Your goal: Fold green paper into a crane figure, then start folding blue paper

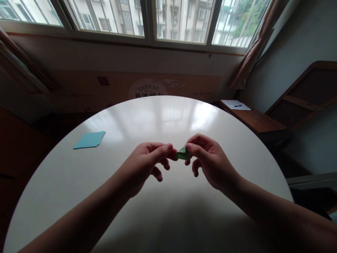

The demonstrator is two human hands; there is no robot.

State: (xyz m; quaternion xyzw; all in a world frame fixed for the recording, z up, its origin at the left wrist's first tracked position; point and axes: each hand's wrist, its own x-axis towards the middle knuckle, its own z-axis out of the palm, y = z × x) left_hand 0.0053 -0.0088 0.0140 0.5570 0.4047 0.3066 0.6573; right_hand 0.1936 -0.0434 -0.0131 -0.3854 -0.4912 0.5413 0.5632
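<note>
A small folded piece of green paper point(183, 154) is held up over the round white table point(168, 211), between my two hands. My left hand point(152, 156) pinches its left end between thumb and index finger, with the other fingers loosely curled below. On the other side, the thumb and index finger of my right hand point(206, 154) grip its upper right edge and partly hide it. Creases and a slanted flap show on the paper's near face.
A small stack of light blue paper squares point(90, 140) lies at the table's left. Beyond the table's right edge stands a brown wooden stand point(263, 121), bearing a white sheet point(231, 104) and a dark pen point(238, 105). Windows and a wall are behind.
</note>
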